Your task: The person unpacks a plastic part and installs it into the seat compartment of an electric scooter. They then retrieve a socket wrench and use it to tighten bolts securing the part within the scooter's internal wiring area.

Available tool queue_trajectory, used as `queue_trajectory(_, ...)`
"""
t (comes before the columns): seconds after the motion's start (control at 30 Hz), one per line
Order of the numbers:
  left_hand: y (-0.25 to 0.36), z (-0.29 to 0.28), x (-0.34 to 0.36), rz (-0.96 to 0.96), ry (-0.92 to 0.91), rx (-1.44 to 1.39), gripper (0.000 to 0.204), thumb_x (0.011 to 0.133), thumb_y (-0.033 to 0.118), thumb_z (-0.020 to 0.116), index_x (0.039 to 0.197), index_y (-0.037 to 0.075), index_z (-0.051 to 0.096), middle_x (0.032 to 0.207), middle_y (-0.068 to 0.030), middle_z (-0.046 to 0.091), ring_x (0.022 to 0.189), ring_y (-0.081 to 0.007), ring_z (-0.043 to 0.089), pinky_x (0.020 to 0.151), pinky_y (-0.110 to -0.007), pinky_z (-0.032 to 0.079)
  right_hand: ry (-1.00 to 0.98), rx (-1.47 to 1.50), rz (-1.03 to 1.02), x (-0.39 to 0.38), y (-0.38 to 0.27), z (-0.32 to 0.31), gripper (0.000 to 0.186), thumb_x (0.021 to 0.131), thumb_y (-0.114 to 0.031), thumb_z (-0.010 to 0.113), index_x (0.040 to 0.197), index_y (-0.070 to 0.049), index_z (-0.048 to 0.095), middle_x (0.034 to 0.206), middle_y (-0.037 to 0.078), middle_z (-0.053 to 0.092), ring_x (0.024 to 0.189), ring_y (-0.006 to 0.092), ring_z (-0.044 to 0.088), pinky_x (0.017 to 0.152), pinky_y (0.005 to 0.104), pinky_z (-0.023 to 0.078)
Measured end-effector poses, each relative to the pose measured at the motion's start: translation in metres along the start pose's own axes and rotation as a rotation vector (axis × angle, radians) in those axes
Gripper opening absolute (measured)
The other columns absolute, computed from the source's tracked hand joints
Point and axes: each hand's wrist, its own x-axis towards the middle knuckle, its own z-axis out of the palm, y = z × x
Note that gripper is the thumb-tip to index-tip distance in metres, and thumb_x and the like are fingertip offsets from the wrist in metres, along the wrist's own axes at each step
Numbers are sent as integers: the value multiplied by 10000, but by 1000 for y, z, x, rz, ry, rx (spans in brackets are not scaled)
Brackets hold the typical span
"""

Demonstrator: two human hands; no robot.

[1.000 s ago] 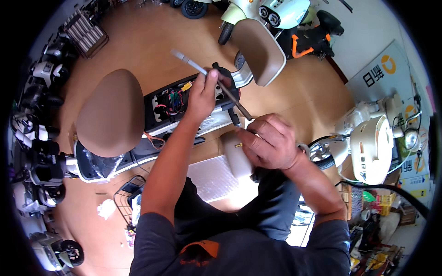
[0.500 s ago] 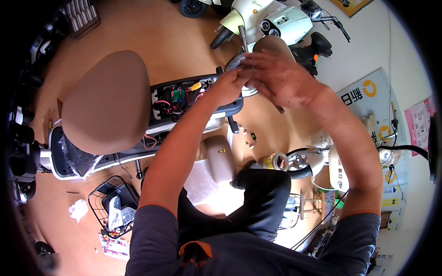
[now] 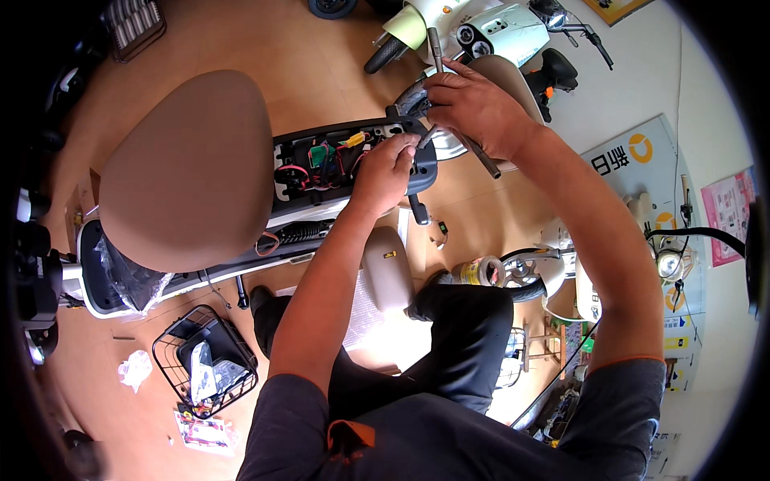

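Note:
My right hand (image 3: 473, 108) is closed around a long grey metal tube (image 3: 489, 164) held slantwise, its upper end rising toward the scooters behind. My left hand (image 3: 385, 176) is closed on a shorter metal piece (image 3: 427, 138) just below, over the rear of an opened scooter body (image 3: 425, 172). Inside that body's open compartment lie coloured wires and connectors (image 3: 321, 156). A large brown seat (image 3: 184, 160) stands at the left of the compartment. A padded backrest (image 3: 507, 76) is partly hidden behind my right hand.
Pale green scooters (image 3: 505, 40) stand behind, another white one (image 3: 553, 272) at right. On the floor are a black wire basket (image 3: 160, 365), a loose beige cushion (image 3: 385, 268), a plastic jar (image 3: 477, 272) and paper scraps (image 3: 135, 369). Boards (image 3: 642, 176) lean on the right wall.
My right hand has moved up from the lower right onto the tube, whose upper end has swung from upper left to nearly straight ahead. My left hand has shifted rightward, then slightly down.

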Motion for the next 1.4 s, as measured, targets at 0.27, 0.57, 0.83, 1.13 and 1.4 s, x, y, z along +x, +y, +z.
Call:
queue_trajectory(0.27, -1, 2, 0, 13, 47, 41, 240, 967, 50, 632, 1193, 11, 706, 1171, -196, 744, 1058, -360, 726, 951, -409, 568, -114, -149, -79, -10, 9, -2, 114, 823, -243, 721, 895, -155, 710, 915, -23, 629, 1033, 203, 580, 994, 403, 425)
queue_trajectory(0.57, 6, 7, 2, -29, 24, 133, 272, 888, -4, 689, 1155, 32, 715, 1153, -175, 742, 1071, -353, 715, 957, -414, 564, -117, -61, -38, -3, 15, 7, 113, 811, -252, 759, 842, -157, 706, 866, -24, 625, 1034, 197, 570, 940, 402, 429)
queue_trajectory(0.83, 3, 11, 6, 24, 73, 229, 274, 886, 3, 717, 1158, 33, 710, 1121, -143, 758, 1057, -309, 730, 955, -383, 566, -190, -117, 255, 16, -8, 9, 84, 735, -283, 790, 755, -204, 769, 785, -21, 697, 965, 204, 637, 861, 383, 435)
queue_trajectory(1.13, -2, 10, -4, 65, 67, 164, 356, 888, 13, 723, 1242, 34, 690, 1201, -164, 736, 1058, -311, 733, 926, -389, 579, -362, -179, 572, 27, -43, 1, 85, 751, -235, 744, 809, -181, 773, 796, 15, 697, 990, 222, 665, 838, 406, 458)
queue_trajectory(1.4, 3, 8, -6, 26, 39, 169, 316, 962, 64, 690, 1273, 5, 680, 1223, -180, 738, 965, -266, 775, 877, -351, 614, -209, -339, 253, -39, -52, 8, 181, 843, -223, 717, 1017, -215, 766, 1009, -60, 708, 1124, 157, 585, 957, 388, 425)
